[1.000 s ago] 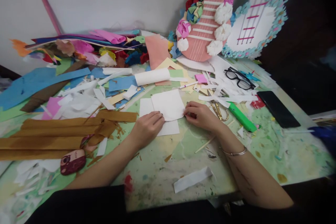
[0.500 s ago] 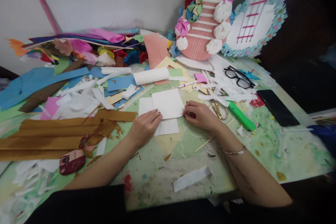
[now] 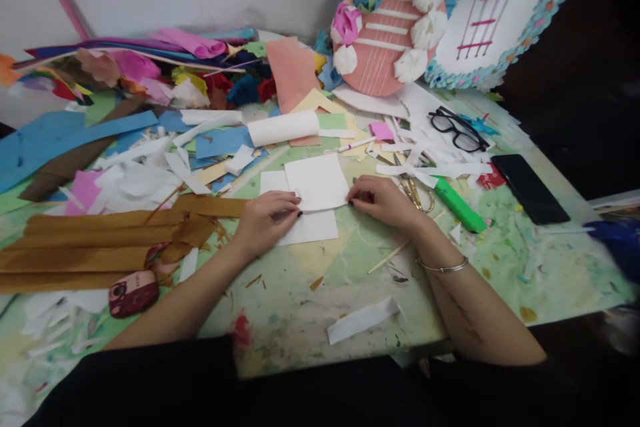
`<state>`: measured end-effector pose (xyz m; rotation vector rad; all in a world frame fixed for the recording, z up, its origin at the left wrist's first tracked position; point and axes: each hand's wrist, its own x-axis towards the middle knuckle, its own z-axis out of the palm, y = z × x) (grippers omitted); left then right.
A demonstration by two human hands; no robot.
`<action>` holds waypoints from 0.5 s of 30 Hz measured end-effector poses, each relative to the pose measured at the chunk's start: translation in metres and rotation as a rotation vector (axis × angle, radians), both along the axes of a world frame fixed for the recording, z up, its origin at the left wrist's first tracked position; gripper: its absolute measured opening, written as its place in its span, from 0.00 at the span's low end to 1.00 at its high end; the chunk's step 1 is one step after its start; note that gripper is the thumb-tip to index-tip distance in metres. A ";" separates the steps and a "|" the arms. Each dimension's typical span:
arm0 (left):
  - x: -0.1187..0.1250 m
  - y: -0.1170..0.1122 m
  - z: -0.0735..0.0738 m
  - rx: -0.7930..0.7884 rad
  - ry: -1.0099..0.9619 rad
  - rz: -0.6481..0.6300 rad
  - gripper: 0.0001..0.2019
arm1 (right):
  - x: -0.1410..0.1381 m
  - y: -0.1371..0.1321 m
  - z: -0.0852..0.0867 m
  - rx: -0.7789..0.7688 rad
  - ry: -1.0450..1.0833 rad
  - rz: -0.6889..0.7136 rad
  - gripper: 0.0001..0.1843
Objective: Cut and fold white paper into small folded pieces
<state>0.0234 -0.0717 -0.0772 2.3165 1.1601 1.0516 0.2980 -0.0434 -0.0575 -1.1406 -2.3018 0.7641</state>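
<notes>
A white sheet of paper (image 3: pixel 316 180) lies over a second white sheet (image 3: pixel 319 227), whose left and lower parts show. My left hand (image 3: pixel 267 219) is closed at the lower left corner of the top sheet, its thumb and fingertips around the edge. At the lower right corner, my right hand (image 3: pixel 379 200) pinches the same sheet, with its other fingers curled. The top sheet's lower edge bows slightly up off the one below.
Gold-handled scissors (image 3: pixel 414 193), a green cutter (image 3: pixel 459 205), a phone (image 3: pixel 530 188) and glasses (image 3: pixel 457 130) lie on the right. Brown crepe paper (image 3: pixel 100 247) and a dark red case (image 3: pixel 133 293) are on the left. A decorated paper instrument (image 3: pixel 383 47) stands behind.
My left fingers have shifted from lying on the top sheet to gripping its lower left corner. My right hand stays at its corner. The whole view has tilted slightly downward.
</notes>
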 end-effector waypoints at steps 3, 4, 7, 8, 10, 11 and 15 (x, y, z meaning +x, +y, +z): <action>-0.002 0.003 0.001 -0.084 -0.043 0.009 0.05 | 0.000 0.002 0.000 -0.026 -0.014 -0.023 0.07; -0.003 0.003 0.001 -0.099 -0.050 0.010 0.04 | 0.000 0.002 0.000 -0.026 -0.018 -0.026 0.06; -0.003 0.004 0.001 -0.118 -0.053 0.009 0.05 | 0.001 0.002 0.000 -0.026 -0.027 -0.017 0.05; -0.003 0.004 0.001 -0.120 -0.052 0.009 0.05 | 0.001 0.002 -0.001 -0.029 -0.030 -0.009 0.05; -0.003 0.005 0.002 -0.122 -0.053 0.008 0.05 | 0.002 0.003 -0.002 -0.031 -0.024 0.009 0.06; -0.003 0.005 0.002 -0.123 -0.056 0.006 0.05 | 0.003 0.003 -0.003 -0.032 -0.015 0.018 0.06; -0.004 0.005 0.004 -0.158 -0.075 0.009 0.04 | 0.003 0.006 -0.008 -0.044 0.046 -0.011 0.04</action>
